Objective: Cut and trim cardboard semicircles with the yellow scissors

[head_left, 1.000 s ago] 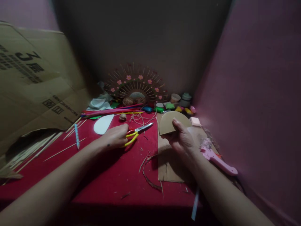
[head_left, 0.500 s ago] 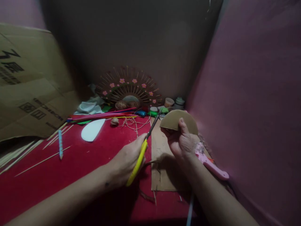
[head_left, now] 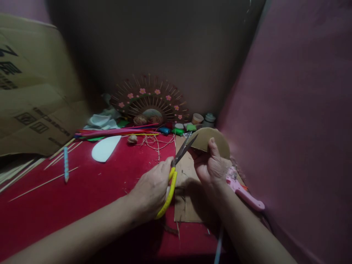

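Observation:
In my left hand (head_left: 152,187) is a pair of scissors (head_left: 173,179) with yellow handles and dark blades, my fingers closed round the handles. The blades are parted and point up and right, at the left end of a rounded piece of cardboard (head_left: 213,137). My right hand (head_left: 210,165) grips that brown piece with the thumb on its face and the fingers behind it. Whether the blades touch the cardboard I cannot tell. Below both hands a flat cardboard sheet (head_left: 189,212) lies on the red tabletop (head_left: 110,198).
A pink glue gun (head_left: 244,192) lies beside my right wrist. To the left are a white teardrop-shaped piece (head_left: 106,148), a blue pencil (head_left: 66,165), thin sticks and a large cardboard box (head_left: 41,95). Colourful pipe cleaners (head_left: 118,132), twine (head_left: 159,143) and a flower-decorated fan (head_left: 151,97) are at the back.
The scissor blades have opened, and their tips have moved right to the cardboard's left end. My right hand keeps its grip on the piece. The view has shifted slightly.

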The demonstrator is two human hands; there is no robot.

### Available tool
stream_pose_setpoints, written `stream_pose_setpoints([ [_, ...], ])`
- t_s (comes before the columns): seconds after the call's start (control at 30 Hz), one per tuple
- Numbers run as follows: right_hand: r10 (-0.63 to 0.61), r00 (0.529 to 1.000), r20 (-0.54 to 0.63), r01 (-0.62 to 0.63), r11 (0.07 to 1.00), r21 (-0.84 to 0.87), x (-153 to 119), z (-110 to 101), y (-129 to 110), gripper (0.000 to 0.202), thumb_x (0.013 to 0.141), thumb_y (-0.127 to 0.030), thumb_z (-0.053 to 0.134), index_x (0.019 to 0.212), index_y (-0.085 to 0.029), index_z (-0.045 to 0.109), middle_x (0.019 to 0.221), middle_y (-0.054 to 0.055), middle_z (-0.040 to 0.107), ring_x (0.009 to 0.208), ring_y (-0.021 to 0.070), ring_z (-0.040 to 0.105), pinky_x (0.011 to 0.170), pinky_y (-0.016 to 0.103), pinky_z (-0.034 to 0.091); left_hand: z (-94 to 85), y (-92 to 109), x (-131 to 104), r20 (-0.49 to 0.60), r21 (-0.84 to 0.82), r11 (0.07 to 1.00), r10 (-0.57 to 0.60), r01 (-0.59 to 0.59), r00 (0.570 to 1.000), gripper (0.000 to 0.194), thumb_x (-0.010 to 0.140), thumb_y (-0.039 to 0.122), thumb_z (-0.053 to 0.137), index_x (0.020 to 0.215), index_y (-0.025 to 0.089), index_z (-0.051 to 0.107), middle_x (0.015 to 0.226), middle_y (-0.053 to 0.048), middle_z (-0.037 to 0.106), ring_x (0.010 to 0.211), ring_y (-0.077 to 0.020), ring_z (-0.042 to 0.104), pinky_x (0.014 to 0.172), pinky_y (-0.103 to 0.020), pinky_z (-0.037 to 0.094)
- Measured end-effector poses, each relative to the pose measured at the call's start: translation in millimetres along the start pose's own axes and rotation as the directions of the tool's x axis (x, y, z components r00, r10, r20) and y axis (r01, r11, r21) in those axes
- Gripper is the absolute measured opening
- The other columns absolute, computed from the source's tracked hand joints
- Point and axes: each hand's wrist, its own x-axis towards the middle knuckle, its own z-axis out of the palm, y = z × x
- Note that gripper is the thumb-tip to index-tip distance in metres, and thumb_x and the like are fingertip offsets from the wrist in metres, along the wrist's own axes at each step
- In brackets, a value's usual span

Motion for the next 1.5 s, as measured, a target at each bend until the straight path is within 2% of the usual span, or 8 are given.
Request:
stream_pose_setpoints([
  [0.17,-0.015,1.000,0.007,0.015,1.000,0.005,-4.2,2.7,3.7,0.042,0.077,-0.027,0.064,0.117,-0.023,0.053,0.092,0.001,0.067,0.088,0.0155,0.062,0.094,0.047,0.045,4.1,6.7,2.4,-0.061,-0.027,0.997,-0.071,0.070,0.996,0.053,0.082,0.022,0.033,0.130,-0.001,0.031,0.121,-0.026,0.053,0.112,-0.0299,0.054,0.092,-0.048,0.047],
  [0.4,-0.021,1.000,0.018,0.021,1.000,-0.012,-4.9,2.5,4.6,0.045,0.076,-0.027,0.064,0.119,-0.023,0.050,0.091,0.002,0.067,0.087,0.0160,0.062,0.094,0.048,0.045,-2.3,11.8,3.9,-0.001,-0.037,0.995,-0.095,0.095,0.995,0.053,0.081,0.020,0.033,0.128,-0.003,0.031,0.118,-0.028,0.054,0.110,-0.0310,0.054,0.090,-0.050,0.047],
  [0.6,-0.020,1.000,0.002,0.020,1.000,-0.014,-3.0,0.6,4.3,0.041,0.076,-0.025,0.065,0.115,-0.024,0.052,0.088,0.000,0.067,0.086,0.0153,0.064,0.094,0.049,0.045,10.3,2.2,-0.5,-0.099,-0.031,0.997,-0.075,0.073,0.992,0.052,0.079,0.020,0.037,0.130,0.008,0.030,0.115,-0.020,0.056,0.107,-0.0271,0.055,0.088,-0.047,0.048],
  [0.97,-0.009,1.000,0.010,0.009,0.999,-0.033,-2.6,-0.5,5.9,0.032,0.076,-0.026,0.064,0.107,-0.024,0.055,0.085,-0.002,0.069,0.083,0.0146,0.064,0.092,0.051,0.046,-0.1,6.5,1.5,-0.020,-0.025,0.993,-0.115,0.114,0.993,0.053,0.078,0.018,0.036,0.129,0.005,0.029,0.108,-0.020,0.056,0.104,-0.0284,0.055,0.085,-0.045,0.050],
  [1.1,-0.014,1.000,0.022,0.015,0.998,-0.055,-3.6,-1.6,6.8,0.033,0.074,-0.029,0.066,0.105,-0.023,0.056,0.086,-0.001,0.069,0.084,0.0152,0.064,0.093,0.051,0.046,-5.7,9.1,2.9,0.051,-0.016,0.992,-0.126,0.127,0.991,0.052,0.078,0.017,0.035,0.127,0.004,0.030,0.108,-0.022,0.056,0.104,-0.0297,0.056,0.084,-0.048,0.050],
  [1.23,-0.036,0.999,0.038,0.039,0.996,-0.082,-5.3,-2.1,8.1,0.034,0.074,-0.030,0.067,0.105,-0.025,0.056,0.086,-0.002,0.069,0.083,0.0148,0.064,0.093,0.050,0.046,-9.3,10.4,3.6,0.027,-0.009,0.992,-0.124,0.124,0.992,0.050,0.079,0.018,0.033,0.127,0.005,0.030,0.108,-0.021,0.057,0.105,-0.0293,0.055,0.083,-0.049,0.050],
  [1.37,-0.023,1.000,0.019,0.024,0.996,-0.081,-5.1,-1.7,8.3,0.038,0.073,-0.029,0.068,0.109,-0.025,0.055,0.087,-0.002,0.068,0.084,0.0147,0.064,0.093,0.048,0.046,-9.3,9.3,2.7,0.054,-0.017,0.993,-0.118,0.119,0.992,0.049,0.080,0.021,0.033,0.126,0.003,0.031,0.110,-0.023,0.056,0.104,-0.0302,0.056,0.082,-0.049,0.050],
  [1.5,0.013,1.000,-0.001,-0.013,0.997,-0.077,-3.9,-1.5,7.8,0.042,0.073,-0.026,0.068,0.112,-0.025,0.054,0.088,-0.002,0.068,0.084,0.0144,0.064,0.093,0.047,0.045,-3.4,4.8,0.4,-0.017,-0.052,0.993,-0.102,0.101,0.995,0.049,0.082,0.021,0.032,0.128,0.006,0.031,0.111,-0.021,0.058,0.104,-0.0292,0.056,0.083,-0.049,0.050],
])
